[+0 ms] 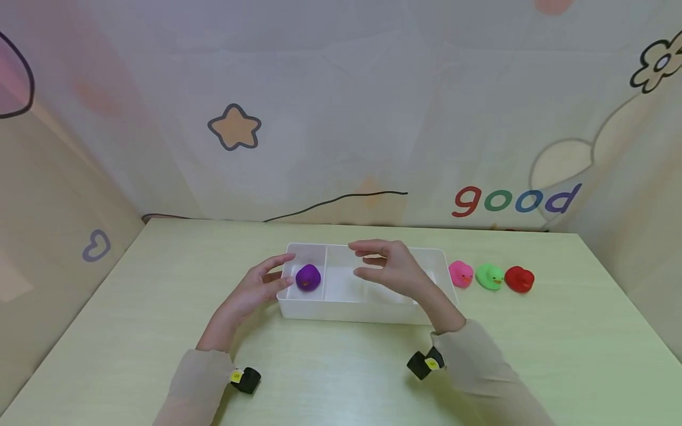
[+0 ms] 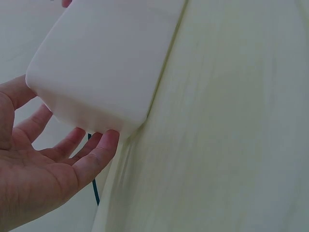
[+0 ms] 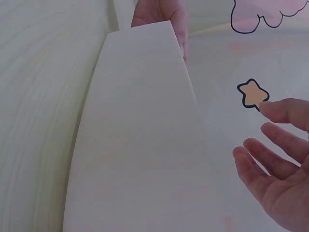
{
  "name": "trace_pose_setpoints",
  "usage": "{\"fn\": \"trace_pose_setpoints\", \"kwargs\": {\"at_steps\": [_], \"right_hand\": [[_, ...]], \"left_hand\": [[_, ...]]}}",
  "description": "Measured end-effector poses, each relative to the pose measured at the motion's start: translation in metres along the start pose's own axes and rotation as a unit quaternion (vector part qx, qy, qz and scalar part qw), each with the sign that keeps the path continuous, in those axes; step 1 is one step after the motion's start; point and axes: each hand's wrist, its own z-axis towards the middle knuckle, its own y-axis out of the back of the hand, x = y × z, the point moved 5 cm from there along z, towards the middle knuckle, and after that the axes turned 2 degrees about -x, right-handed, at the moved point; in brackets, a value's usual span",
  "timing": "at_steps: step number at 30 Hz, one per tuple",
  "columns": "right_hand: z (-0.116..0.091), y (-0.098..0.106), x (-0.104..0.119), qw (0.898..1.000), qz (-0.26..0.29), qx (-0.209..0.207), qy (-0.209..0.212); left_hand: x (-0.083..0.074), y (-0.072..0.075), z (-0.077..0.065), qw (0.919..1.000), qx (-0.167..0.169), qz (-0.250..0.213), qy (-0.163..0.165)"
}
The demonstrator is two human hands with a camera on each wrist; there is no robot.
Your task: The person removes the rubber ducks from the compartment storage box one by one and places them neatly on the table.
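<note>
A long white divided box (image 1: pixel 362 311) lies across the table. A purple rubber duck (image 1: pixel 308 278) sits in its left compartment. My left hand (image 1: pixel 266 283) holds the box's left end, thumb and forefinger reaching over the rim. In the left wrist view, other fingers of the left hand (image 2: pixel 53 164) rest against the outer end wall. Above the middle of the box hovers my right hand (image 1: pixel 391 269), fingers bent and parted from the thumb. Nothing shows between the fingers of the right hand (image 3: pixel 280 164) in the right wrist view.
Just right of the box stand a pink duck (image 1: pixel 460 274), a green duck (image 1: pixel 489 277) and a red duck (image 1: pixel 519 279) in a row. The pale table (image 1: pixel 330 373) ends at a printed cloth backdrop (image 1: pixel 341 130).
</note>
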Motion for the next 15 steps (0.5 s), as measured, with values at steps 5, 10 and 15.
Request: {"fn": "trace_pose_setpoints", "kwargs": {"at_steps": [5, 10, 15], "right_hand": [[0.011, -0.020, 0.003, 1.000, -0.002, 0.014, -0.002], [0.020, -0.039, 0.004, 0.999, -0.021, 0.031, -0.001], [0.029, -0.053, 0.005, 0.998, -0.036, 0.046, -0.010]], "left_hand": [[0.000, 0.000, 0.001, 1.0000, 0.001, -0.007, -0.005], [0.000, 0.000, 0.001, 0.9998, 0.009, -0.014, -0.008], [0.000, 0.000, 0.001, 0.9999, 0.010, -0.009, -0.005]]}}
